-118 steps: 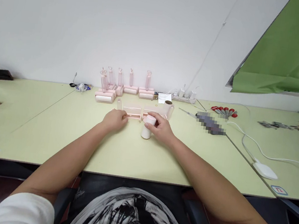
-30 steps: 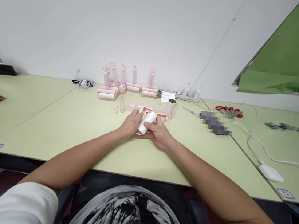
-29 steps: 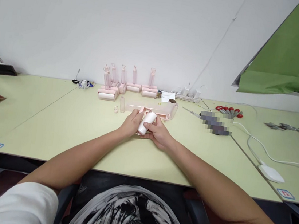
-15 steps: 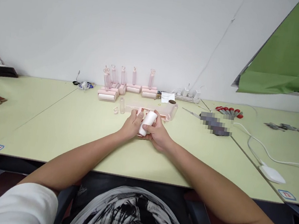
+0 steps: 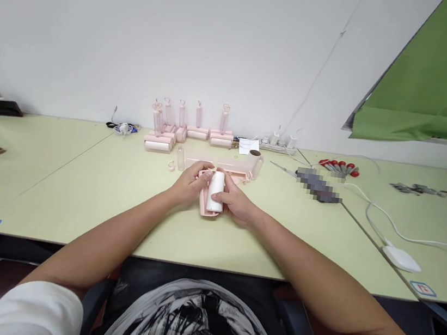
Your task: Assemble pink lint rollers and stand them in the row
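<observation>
Between my hands is a white lint roller roll (image 5: pixel 216 189), nearly upright in view, lying against a pink plastic roller case (image 5: pixel 203 204). My left hand (image 5: pixel 192 182) is closed around the case's left side and upper end. Around the roll's right side my right hand (image 5: pixel 236 198) is closed, its thumb across the front of the roll; the other fingers are partly hidden behind. Just beyond the hands lie a clear pink cover (image 5: pixel 224 162) and a pink part (image 5: pixel 242 176). A small pink loop piece (image 5: pixel 171 165) sits to the left, beside a translucent handle tube (image 5: pixel 180 158).
Several pink lint rollers (image 5: pixel 158 142) with upright handles stand along the wall. A cardboard-like tube (image 5: pixel 255 154), white paper (image 5: pixel 248 146) and a power strip (image 5: pixel 283 149) are at the back. Rightward lie a blurred-out dark object (image 5: pixel 318 185), red-ended tools (image 5: pixel 339 166) and a white charger (image 5: pixel 401 257).
The roll and case have turned from a slant to nearly upright and come slightly nearer. My left hand has shifted left and up, so more of the pink case shows.
</observation>
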A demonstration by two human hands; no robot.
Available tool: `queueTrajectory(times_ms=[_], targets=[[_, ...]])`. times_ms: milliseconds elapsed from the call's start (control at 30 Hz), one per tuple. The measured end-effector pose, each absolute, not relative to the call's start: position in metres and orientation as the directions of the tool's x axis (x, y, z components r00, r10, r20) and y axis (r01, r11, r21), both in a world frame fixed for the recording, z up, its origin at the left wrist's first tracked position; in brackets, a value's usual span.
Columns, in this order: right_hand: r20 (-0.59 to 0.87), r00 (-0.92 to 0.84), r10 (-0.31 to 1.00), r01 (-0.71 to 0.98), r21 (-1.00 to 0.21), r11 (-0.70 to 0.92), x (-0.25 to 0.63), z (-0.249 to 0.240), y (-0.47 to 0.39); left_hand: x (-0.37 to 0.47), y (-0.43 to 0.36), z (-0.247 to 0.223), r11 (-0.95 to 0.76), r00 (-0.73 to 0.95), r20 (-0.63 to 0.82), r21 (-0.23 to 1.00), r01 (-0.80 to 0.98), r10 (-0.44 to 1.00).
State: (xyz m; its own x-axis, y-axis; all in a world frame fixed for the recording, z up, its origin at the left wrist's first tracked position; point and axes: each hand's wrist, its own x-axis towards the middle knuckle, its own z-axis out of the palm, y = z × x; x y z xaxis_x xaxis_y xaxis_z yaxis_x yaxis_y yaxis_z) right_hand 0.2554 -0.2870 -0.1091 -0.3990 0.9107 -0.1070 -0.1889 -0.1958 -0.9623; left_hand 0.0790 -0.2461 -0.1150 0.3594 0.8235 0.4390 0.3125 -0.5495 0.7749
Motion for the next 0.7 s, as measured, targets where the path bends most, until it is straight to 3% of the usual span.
queueTrajectory(times_ms=[233, 500, 700], targets=[[-0.146, -0.482, 0.864, -0.064, -0.977, -0.201, 0.2585, -0.1145, -0.2851, 0.0734, -0.2385, -0.118, -0.589, 0.484, 0.4, 0.732, 0.343, 0.778], [-0.11, -0.455, 0.884, -0.079, -0.983, -0.164, 0.2509, -0.1159, -0.2903, 0.0742, -0.2378, -0.1187, -0.584, 0.469, 0.387, 0.701, 0.41, 0.794], [-0.175, -0.378, 0.909, -0.025, -0.98, -0.199, 0.2496, -0.1173, -0.2876, 0.0769, -0.2409, -0.1167, -0.576, 0.466, 0.357, 0.634, 0.516, 0.81]])
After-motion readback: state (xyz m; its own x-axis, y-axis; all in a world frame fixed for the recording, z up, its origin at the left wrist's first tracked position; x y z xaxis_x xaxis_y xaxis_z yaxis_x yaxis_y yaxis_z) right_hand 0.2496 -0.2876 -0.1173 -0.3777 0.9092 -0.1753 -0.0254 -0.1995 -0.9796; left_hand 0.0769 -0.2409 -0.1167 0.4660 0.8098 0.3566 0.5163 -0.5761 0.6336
